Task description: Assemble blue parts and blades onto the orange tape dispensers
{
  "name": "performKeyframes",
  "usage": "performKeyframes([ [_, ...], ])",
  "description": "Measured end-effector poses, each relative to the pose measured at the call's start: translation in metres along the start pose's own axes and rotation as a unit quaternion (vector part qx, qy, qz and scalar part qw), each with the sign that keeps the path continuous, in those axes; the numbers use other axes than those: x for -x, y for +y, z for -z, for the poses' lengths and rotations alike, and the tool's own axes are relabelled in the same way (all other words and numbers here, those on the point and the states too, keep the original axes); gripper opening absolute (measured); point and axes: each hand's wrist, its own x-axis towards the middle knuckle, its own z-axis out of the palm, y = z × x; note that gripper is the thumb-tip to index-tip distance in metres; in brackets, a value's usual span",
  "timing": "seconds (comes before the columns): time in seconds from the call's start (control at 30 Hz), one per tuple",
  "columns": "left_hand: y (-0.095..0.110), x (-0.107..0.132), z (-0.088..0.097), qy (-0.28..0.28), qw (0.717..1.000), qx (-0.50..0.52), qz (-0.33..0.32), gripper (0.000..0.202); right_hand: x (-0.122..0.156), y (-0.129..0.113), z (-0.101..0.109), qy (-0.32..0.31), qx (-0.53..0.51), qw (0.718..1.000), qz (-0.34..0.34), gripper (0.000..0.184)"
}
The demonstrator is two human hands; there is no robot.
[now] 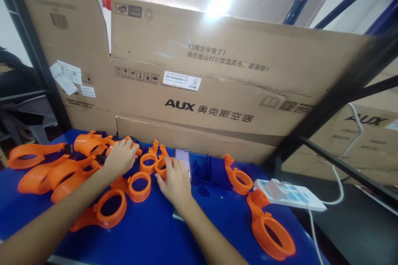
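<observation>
My left hand [122, 156] is closed over an orange plastic ring part [134, 148] near the back of the blue table; its fingertips are partly hidden. With bent fingers, my right hand [176, 180] grips a smaller orange ring part [161, 167], the thumb on its near side. Another small orange ring [148, 162] stands between the two hands. Closer to me lie an orange ring with an arm [139, 187] and a larger orange ring [112, 209]. A phone [186, 161] with a lit screen rests just behind my right hand.
Several large orange ring parts [26, 157] crowd the left of the blue table [149, 236]. Two more, a smaller [241, 181] and a larger [275, 236], lie at the right beside a white power strip [306, 198] with cables. A cardboard panel [217, 87] stands along the back.
</observation>
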Motion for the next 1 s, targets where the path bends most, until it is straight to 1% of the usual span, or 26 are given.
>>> performKeyframes([
  [0.13, -0.004, -0.001, -0.003, -0.010, 0.999, 0.038, -0.030, 0.038, -0.011, -0.009, -0.018, -0.003, -0.014, 0.999, -0.030, 0.063],
  [0.2, -0.007, -0.002, -0.003, -0.009, 0.998, 0.051, -0.036, 0.038, -0.014, -0.008, -0.022, -0.001, -0.028, 0.999, -0.040, 0.061],
  [0.27, -0.011, -0.004, -0.002, -0.004, 0.998, 0.057, -0.034, 0.036, -0.015, -0.005, -0.020, 0.004, -0.039, 0.998, -0.041, 0.057],
  [0.37, -0.013, -0.007, 0.006, 0.013, 0.998, 0.055, -0.014, 0.032, -0.010, 0.002, -0.008, 0.018, -0.041, 0.999, -0.023, 0.050],
  [0.43, -0.010, -0.009, 0.016, 0.029, 0.998, 0.051, 0.002, 0.032, -0.005, 0.007, 0.005, 0.033, -0.052, 0.998, -0.010, 0.042],
  [0.53, 0.002, -0.011, 0.039, 0.071, 0.997, 0.034, 0.008, 0.030, 0.001, 0.015, 0.025, 0.066, -0.104, 0.992, 0.002, 0.028],
  [0.6, 0.017, -0.010, 0.054, 0.105, 0.994, 0.032, -0.003, 0.028, 0.004, 0.019, 0.035, 0.083, -0.165, 0.983, 0.007, 0.024],
  [0.67, 0.037, -0.005, 0.065, 0.134, 0.989, 0.066, -0.024, 0.026, 0.005, 0.024, 0.040, 0.088, -0.257, 0.962, -0.014, 0.028],
  [0.7, 0.050, -0.001, 0.069, 0.148, 0.984, 0.096, -0.038, 0.026, 0.005, 0.026, 0.041, 0.084, -0.313, 0.946, -0.034, 0.033],
  [0.77, 0.078, 0.010, 0.073, 0.180, 0.965, 0.178, -0.065, 0.025, 0.006, 0.030, 0.040, 0.058, -0.429, 0.898, -0.078, 0.048],
  [0.83, 0.109, 0.024, 0.074, 0.214, 0.929, 0.287, -0.090, 0.026, 0.007, 0.036, 0.040, 0.020, -0.536, 0.838, -0.097, 0.057],
  [0.87, 0.123, 0.031, 0.074, 0.222, 0.910, 0.337, -0.098, 0.027, 0.008, 0.039, 0.040, 0.007, -0.578, 0.810, -0.099, 0.057],
  [0.9, 0.137, 0.038, 0.074, 0.230, 0.897, 0.364, -0.104, 0.030, 0.009, 0.042, 0.042, 0.004, -0.611, 0.785, -0.100, 0.054],
  [0.93, 0.148, 0.044, 0.074, 0.229, 0.893, 0.369, -0.114, 0.033, 0.009, 0.047, 0.043, 0.013, -0.633, 0.767, -0.103, 0.051],
  [1.0, 0.163, 0.051, 0.071, 0.204, 0.886, 0.392, -0.141, 0.038, 0.011, 0.057, 0.048, 0.050, -0.650, 0.751, -0.105, 0.047],
])
